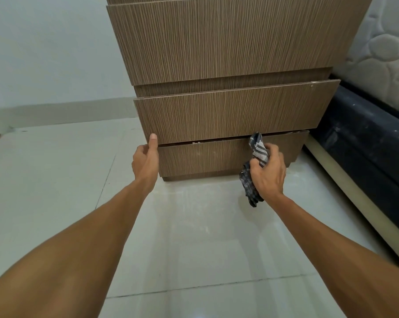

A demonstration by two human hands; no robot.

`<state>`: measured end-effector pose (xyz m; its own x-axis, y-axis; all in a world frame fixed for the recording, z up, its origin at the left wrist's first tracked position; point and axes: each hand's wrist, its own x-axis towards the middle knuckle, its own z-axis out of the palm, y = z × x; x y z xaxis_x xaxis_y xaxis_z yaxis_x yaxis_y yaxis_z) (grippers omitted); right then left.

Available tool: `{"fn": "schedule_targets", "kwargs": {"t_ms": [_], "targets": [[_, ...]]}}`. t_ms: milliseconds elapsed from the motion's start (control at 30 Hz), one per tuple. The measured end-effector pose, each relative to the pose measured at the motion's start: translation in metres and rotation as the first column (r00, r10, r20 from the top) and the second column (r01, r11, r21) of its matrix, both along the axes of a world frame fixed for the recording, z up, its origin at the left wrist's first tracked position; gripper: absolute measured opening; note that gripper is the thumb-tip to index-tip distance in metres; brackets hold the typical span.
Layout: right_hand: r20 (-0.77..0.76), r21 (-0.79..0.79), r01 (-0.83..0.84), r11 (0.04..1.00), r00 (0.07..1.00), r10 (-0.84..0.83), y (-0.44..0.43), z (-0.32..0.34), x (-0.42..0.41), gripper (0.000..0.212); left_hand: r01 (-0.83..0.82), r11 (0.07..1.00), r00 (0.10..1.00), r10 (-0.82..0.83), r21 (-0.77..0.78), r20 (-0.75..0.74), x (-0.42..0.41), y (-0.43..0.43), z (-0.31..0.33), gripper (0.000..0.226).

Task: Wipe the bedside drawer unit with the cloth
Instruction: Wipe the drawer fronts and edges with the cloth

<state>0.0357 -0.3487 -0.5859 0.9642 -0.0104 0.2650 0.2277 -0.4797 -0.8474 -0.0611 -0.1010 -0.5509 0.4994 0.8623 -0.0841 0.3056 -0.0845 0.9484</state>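
The brown wood-grain bedside drawer unit [228, 53] fills the upper middle of the view, seen from low down. Its middle drawer [235, 113] stands pulled out a little. My left hand [145, 161] grips that drawer's lower left corner, thumb up on its front. My right hand [268, 171] is closed around a dark blue and white striped cloth [259, 152]. The cloth's top end touches the upper edge of the bottom drawer [203, 159], in the gap under the middle drawer. The other end hangs below my wrist.
A black bed base [363, 148] with a pale strip along its foot runs down the right side, a white quilted mattress [382, 49] on top. Pale glossy floor tiles [194, 237] lie in front of the unit. A light wall stands to the left.
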Motion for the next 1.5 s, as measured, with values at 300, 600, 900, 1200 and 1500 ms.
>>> {"fn": "schedule_targets", "kwargs": {"t_ms": [300,600,900,1200,1500], "targets": [[-0.001,-0.007,-0.009,1.000,1.000,0.009,0.003,-0.001,-0.002,0.044,0.014,0.999,0.999,-0.013,0.035,-0.042,0.000,0.010,0.000,0.062],[-0.001,-0.006,-0.003,1.000,1.000,0.003,0.003,-0.002,-0.002,0.044,-0.036,0.999,0.997,0.038,0.031,-0.070,0.012,0.013,0.005,0.053],[0.021,0.011,0.014,1.000,1.000,-0.014,-0.004,0.005,0.003,0.042,-0.042,0.996,0.996,0.048,0.077,-0.079,0.008,0.011,0.004,0.053],[0.125,-0.069,0.195,0.978,0.975,-0.185,-0.029,0.035,0.016,0.044,-0.074,0.992,0.992,0.084,0.106,-0.090,-0.006,0.003,0.004,0.030],[0.078,-0.309,0.348,0.885,0.937,-0.341,-0.065,0.040,0.056,0.051,-0.085,0.984,0.989,0.103,0.158,-0.104,-0.020,-0.002,0.000,0.020]]}}
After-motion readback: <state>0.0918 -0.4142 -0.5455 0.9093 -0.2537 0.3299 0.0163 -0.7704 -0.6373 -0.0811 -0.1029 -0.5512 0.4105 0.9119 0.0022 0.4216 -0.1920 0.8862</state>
